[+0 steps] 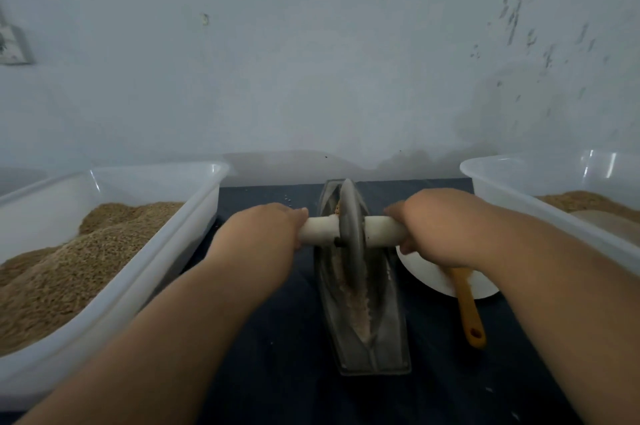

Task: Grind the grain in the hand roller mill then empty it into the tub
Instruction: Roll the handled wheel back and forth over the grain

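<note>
Two hands are clamped on the white handle (383, 232) of the hand roller mill (349, 251) at the centre of the frame. The left hand (266, 227) is curled round its left end and the right hand (433, 227) round its right end. The grey wheel (350, 210) is held upright between them in the boat-shaped trough (384, 345), where ground grain (360, 310) is seen. A grain-heaped tub (204, 203) is set at the left, another tub (509, 203) at the right. A white plate (426, 277) and an orange-handled utensil (468, 310) lie just right of the trough on the dark bench (277, 338).
</note>
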`<state>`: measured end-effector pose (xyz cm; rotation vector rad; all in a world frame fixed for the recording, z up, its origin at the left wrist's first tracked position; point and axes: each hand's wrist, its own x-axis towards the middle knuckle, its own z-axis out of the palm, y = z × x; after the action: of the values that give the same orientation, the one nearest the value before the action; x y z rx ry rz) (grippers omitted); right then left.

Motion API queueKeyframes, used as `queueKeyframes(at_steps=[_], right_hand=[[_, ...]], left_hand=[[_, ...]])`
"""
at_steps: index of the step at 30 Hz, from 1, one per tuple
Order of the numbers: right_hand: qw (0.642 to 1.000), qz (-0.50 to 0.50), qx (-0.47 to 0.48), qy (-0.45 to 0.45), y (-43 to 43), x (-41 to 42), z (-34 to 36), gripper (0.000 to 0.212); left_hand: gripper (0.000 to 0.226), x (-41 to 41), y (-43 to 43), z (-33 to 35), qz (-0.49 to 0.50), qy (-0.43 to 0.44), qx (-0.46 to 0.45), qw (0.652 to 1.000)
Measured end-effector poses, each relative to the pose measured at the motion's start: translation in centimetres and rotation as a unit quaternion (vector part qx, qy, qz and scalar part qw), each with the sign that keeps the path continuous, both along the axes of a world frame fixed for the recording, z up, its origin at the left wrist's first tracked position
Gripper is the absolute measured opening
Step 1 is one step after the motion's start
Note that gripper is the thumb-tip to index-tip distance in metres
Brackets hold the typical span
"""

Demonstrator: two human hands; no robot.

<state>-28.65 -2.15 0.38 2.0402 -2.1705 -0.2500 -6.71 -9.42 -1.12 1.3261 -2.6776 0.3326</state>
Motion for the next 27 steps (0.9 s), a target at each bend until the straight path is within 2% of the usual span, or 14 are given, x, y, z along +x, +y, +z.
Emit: queueKeyframes(at_steps=[2, 3, 5, 8, 10, 15, 20, 23, 27], right_hand=[[1.000, -0.025, -0.013, -0.003, -1.2, -0.4, -1.0, 0.055], [0.999, -0.024, -0.035, 0.002, -1.6, -0.6, -1.5, 0.058], [0.997, -0.009, -0.082, 0.009, -1.7, -1.0, -2.3, 0.052], [0.996, 0.014, -0.086, 0.034, -0.9, -1.0, -1.8, 0.028], [0.997, 0.028, -0.058, 0.032, 0.2, -0.4, -0.5, 0.019], [0.996, 0.058, 0.070, 0.018, 4.1, 1.6, 3.4, 0.024], [0.993, 0.062, 0.094, 0.015, 5.1, 1.7, 4.1, 0.026], [0.997, 0.049, 0.058, 0.004, 3.0, 1.1, 2.5, 0.018], [0.998, 0.024, -0.051, 0.022, -0.3, -0.4, -0.8, 0.012]], left_hand=[[0.054, -0.5, -0.8, -0.7, 0.009, 0.028, 0.003, 1.000], [0.054, -0.6, -1.0, -0.9, 0.012, 0.034, 0.002, 0.999], [0.052, -0.7, -1.2, -1.1, 0.012, 0.044, -0.001, 0.999], [0.041, -0.4, -0.5, -0.6, 0.002, 0.046, -0.005, 0.999], [0.035, 0.0, 0.3, 0.2, 0.001, 0.020, 0.001, 1.000], [0.032, 1.2, 3.4, 2.5, -0.016, -0.068, -0.017, 0.997], [0.023, 1.4, 4.3, 2.7, -0.038, -0.102, -0.049, 0.993], [0.028, 0.8, 3.1, 1.4, -0.023, -0.073, -0.039, 0.996], [0.055, 0.0, 0.5, -0.8, -0.007, 0.022, -0.023, 0.999]])
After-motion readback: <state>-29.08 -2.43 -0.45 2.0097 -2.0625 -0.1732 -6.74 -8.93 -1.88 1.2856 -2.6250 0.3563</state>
